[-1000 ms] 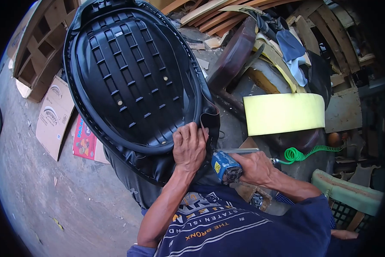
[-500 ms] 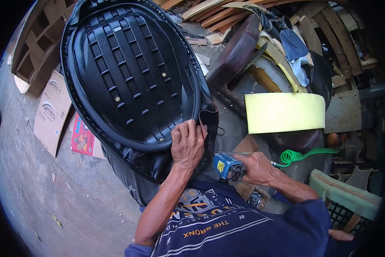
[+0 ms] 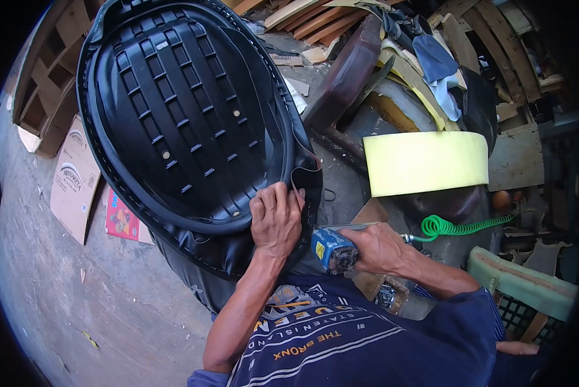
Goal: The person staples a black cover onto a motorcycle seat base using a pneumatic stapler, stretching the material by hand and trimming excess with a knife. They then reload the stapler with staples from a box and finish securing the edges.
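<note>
A large black seat (image 3: 196, 145) lies across the lap with its ribbed plastic underside facing up. Black vinyl cover (image 3: 307, 184) wraps its rim, with a loose flap at the lower right. My left hand (image 3: 276, 219) presses on that lower rim, its fingers curled over the vinyl edge. In my right hand (image 3: 376, 248) is a blue air staple gun (image 3: 334, 250), gripped by its handle. Its nose points left at the vinyl edge, just below my left fingers; whether it touches cannot be seen. A green coiled air hose (image 3: 439, 227) runs from the gun's handle end.
A yellow foam block (image 3: 426, 164) rests on dark seat parts to the right. Wood pieces (image 3: 315, 19) are piled at the back. Flattened cardboard (image 3: 75, 184) lies on the floor at left. A pale green padded piece (image 3: 525, 284) stands at lower right, near a box of staples (image 3: 387, 295).
The seat and my left hand sit slightly further left in view, as does much of the background. The staple gun has turned a little, its nose still beside the vinyl edge.
</note>
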`<state>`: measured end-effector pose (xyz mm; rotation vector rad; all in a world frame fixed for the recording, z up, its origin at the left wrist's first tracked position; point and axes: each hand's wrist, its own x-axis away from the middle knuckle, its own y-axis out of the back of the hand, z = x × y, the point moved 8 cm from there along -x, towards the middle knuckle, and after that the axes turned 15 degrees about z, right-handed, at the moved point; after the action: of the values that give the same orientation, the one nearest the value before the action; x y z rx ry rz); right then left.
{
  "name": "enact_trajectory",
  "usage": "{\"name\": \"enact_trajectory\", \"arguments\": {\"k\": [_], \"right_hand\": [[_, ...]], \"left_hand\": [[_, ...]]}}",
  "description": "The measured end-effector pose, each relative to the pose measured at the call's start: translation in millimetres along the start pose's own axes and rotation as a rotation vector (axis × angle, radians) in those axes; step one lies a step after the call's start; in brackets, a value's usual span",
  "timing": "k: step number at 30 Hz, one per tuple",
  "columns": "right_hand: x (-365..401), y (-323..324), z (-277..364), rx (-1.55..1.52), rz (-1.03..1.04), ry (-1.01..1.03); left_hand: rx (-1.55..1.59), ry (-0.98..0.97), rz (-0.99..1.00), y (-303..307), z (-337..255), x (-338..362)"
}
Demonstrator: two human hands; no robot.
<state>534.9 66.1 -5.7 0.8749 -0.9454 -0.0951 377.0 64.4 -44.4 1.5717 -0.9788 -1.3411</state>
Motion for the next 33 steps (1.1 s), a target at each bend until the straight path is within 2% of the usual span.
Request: {"name": "enact_trajectory", "arguments": {"k": [3,10,15,19,22,28,33], "right_hand": [[3.4,-2.0,6.4,-0.007,-0.015,-0.093],[-3.3,-7.3,-2.1,0.022,0.012,-0.111],[23.1,6.7,-3.8,-0.293,-0.071,0.034],[32.8,-13.1,-4.1,-0.275,-0.087,-0.018],[23.1,-17.1,2.0,-0.314,-0.141,0.024],[5.3,-26.3,-8.9,-0.226,-0.086,-0.119],[7.1,-30.9,-14.9,-0.389,-0.084,-0.092]], "left_hand": [[-0.007,0.001,0.002,-0.1,1.2,-0.9],[-0.037,0.003,0.000,-5.2,-1.0,-0.2],[0.011,0.006,-0.006,2.4,1.4,-2.1],[0.041,-0.015,-0.027,5.9,3.9,0.6],[0.044,-0.022,-0.015,5.5,5.2,-0.1],[-0.065,0.004,0.027,-4.3,-3.3,1.3],[-0.066,-0.008,0.037,-7.1,-0.8,-0.6]]}}
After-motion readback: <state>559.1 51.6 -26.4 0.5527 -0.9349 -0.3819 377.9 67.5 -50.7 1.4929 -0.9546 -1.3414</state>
